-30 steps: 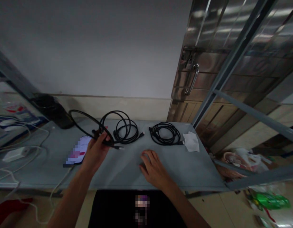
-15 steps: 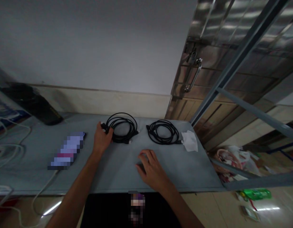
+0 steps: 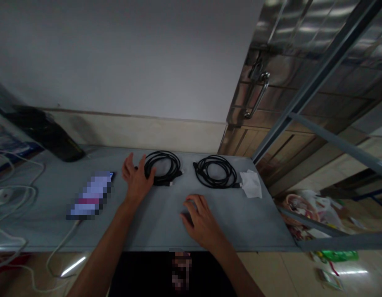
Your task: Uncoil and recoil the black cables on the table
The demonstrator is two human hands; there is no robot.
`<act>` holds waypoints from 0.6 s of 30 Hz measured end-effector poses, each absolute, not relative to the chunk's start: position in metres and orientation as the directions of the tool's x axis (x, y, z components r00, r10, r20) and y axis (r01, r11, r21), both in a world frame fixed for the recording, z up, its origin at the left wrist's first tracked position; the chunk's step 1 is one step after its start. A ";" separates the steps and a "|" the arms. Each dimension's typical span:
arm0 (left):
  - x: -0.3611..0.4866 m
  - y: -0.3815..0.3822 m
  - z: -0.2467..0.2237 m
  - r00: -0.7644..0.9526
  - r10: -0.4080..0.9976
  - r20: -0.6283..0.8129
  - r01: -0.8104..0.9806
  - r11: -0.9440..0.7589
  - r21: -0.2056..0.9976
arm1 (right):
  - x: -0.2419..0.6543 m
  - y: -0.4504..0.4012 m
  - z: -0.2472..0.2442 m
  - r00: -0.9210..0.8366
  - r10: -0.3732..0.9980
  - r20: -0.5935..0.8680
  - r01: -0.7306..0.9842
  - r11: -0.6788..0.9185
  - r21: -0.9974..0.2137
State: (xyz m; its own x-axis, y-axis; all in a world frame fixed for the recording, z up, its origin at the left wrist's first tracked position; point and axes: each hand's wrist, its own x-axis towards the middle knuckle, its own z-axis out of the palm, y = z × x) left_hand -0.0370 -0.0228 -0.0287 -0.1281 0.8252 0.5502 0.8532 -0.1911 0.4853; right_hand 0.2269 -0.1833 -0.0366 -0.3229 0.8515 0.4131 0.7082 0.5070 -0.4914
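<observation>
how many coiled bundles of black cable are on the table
2. One bundle is at the left hand, partly covered by it; the other bundle is just left of the white paper. Overlapping loops could hide more than one cable in each.

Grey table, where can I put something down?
Bare patches: between the left hand and right hand, in front of the left black coil; and right of the right hand, before the white paper. Crowded: left end, with white cables and phone.

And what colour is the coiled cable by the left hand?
The coiled cable by the left hand is black, best seen in the head view.
</observation>
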 end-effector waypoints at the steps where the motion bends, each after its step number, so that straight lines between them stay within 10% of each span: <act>1: -0.038 -0.023 -0.027 -0.076 0.825 0.560 0.851 -0.239 0.468 | 0.227 -0.183 -0.037 -0.323 0.850 0.416 0.709 0.509 -0.489; 7: -0.041 -0.021 -0.029 0.324 0.862 0.390 0.711 -0.494 0.500 | 0.227 -0.185 -0.038 -0.312 0.846 0.432 0.709 0.510 -0.487; 18: -0.045 -0.018 -0.040 0.393 0.831 0.393 0.711 -0.546 0.443 | 0.227 -0.185 -0.039 -0.303 0.851 0.428 0.726 0.497 -0.474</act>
